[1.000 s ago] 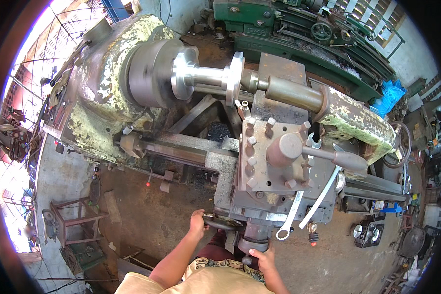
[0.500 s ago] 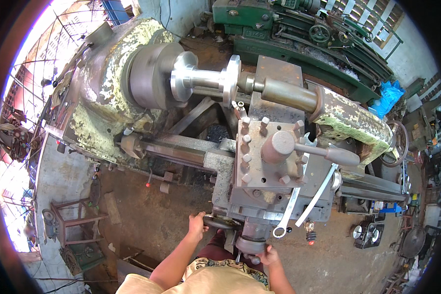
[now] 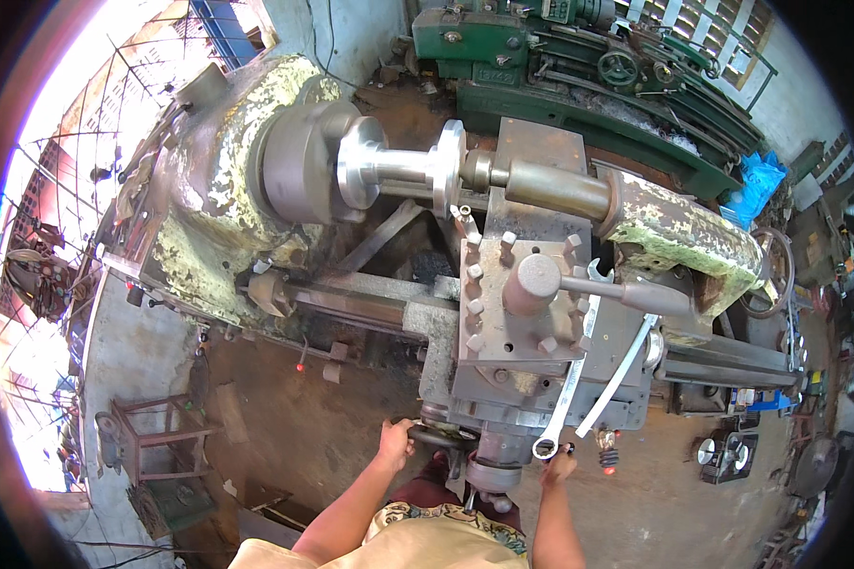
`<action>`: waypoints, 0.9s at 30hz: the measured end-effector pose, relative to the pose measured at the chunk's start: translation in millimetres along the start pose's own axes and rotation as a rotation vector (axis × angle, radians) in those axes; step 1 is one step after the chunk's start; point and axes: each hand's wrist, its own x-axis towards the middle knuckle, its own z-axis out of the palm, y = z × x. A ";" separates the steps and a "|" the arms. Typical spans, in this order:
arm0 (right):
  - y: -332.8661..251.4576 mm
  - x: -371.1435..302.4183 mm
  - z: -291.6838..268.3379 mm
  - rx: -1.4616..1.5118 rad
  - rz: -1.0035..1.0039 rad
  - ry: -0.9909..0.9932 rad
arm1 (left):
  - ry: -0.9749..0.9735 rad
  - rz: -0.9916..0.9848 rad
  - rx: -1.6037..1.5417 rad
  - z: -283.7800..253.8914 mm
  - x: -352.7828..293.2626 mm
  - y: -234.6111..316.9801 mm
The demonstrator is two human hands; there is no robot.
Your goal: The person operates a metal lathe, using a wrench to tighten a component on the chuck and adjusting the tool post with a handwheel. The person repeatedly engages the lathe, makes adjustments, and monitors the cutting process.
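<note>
My left hand (image 3: 396, 444) is closed round the rim of a dark handwheel (image 3: 441, 436) at the front of the lathe. To the right, my right hand (image 3: 558, 467) is closed at a black lever knob (image 3: 567, 448), beside the ring end of a spanner (image 3: 562, 408). Ahead, a shiny spool-shaped metal workpiece (image 3: 403, 166) sits between the chuck (image 3: 308, 161) and the tailstock centre (image 3: 484, 169). A cutting tool (image 3: 464, 220) points from the square tool post (image 3: 517, 313) toward the right flange, and I cannot tell whether they touch. The round crossfeed handle (image 3: 493, 474) stands between my hands.
A second spanner (image 3: 619, 375) lies on the carriage. The tool post's clamp handle (image 3: 640, 296) juts right. Behind stands a green lathe (image 3: 579, 104), with a blue plastic bag (image 3: 757, 185) near its right end. A metal-framed stand (image 3: 166, 441) is on the floor at left.
My right hand has moved from the crossfeed handle up and right to the black knob. The chuck, blurred before, now shows its jaw outlines more sharply. My left hand stays on the handwheel.
</note>
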 end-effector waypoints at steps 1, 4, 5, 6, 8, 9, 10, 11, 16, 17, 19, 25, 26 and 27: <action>2.0 3.7 0.2 -0.043 0.022 0.032 | -0.009 0.012 0.006 1.0 -2.0 0.1; 8.3 26.6 4.2 -0.114 0.106 0.065 | -0.003 0.044 0.042 2.9 -7.9 2.5; 14.3 33.1 2.5 -0.029 0.171 -0.013 | -0.016 0.052 0.069 1.9 -9.2 3.8; 19.1 41.3 -0.1 0.051 0.231 -0.093 | -0.020 0.070 0.091 2.1 -10.6 3.8; 23.4 64.7 4.0 0.090 0.402 -0.141 | -0.023 0.104 0.158 1.7 -15.4 1.8; 28.9 70.8 -0.3 0.144 0.411 -0.215 | -0.016 0.120 0.206 1.0 -18.9 1.0; 34.5 77.1 -1.8 0.162 0.408 -0.229 | -0.003 0.133 0.249 0.7 -24.1 -1.1; 39.0 84.3 -1.1 0.156 0.418 -0.206 | -0.022 0.166 0.271 0.6 -30.3 -3.0; 57.1 114.5 -59.1 -0.297 0.311 -0.784 | -0.076 0.280 0.320 -3.1 -59.5 -20.8; 60.8 115.0 -72.3 -0.573 0.201 -0.792 | -0.083 0.311 0.332 -3.3 -60.9 -29.5; 59.5 111.9 -94.3 -1.366 0.086 -1.285 | -0.029 0.376 0.358 -11.1 -60.7 -56.1; 14.8 50.3 -7.1 -1.251 0.167 -1.312 | 0.266 0.440 1.109 -78.8 -38.4 -174.9; 5.4 35.0 10.5 -1.243 0.135 -1.348 | 0.251 0.266 1.013 -93.7 -38.2 -195.6; -3.3 18.2 25.2 -1.249 0.100 -1.394 | 0.189 0.047 0.913 -110.4 -40.9 -214.2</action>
